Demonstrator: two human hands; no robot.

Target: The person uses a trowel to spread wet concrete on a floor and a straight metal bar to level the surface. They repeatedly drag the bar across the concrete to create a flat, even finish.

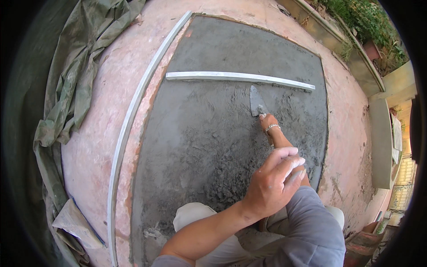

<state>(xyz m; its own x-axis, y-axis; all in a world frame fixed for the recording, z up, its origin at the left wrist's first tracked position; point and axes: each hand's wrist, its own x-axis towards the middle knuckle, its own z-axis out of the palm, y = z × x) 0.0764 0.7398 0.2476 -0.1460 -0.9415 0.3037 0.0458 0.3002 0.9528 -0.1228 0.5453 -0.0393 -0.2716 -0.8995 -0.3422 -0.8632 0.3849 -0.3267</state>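
Observation:
My right hand (pixel 269 123) is closed around the handle of a pointed trowel (pixel 257 103). The trowel's metal blade points away from me and lies on or just over wet grey mortar (pixel 195 133), below a long straightedge bar. My left hand (pixel 273 182) appears in front of my right forearm, its whitened fingers bent and drawn together. Whether those fingers touch the forearm or hold anything is hidden. Around the trowel the mortar is ridged and rough; beyond the bar (pixel 240 77) its surface is smoother.
A second long metal bar (pixel 133 107) runs along the mortar's left edge on the pinkish floor (pixel 95 147). A crumpled green tarp (pixel 73 80) lies at the far left, near a paper sack (pixel 78 224). Plants (pixel 356 22) grow behind a low wall at the far right.

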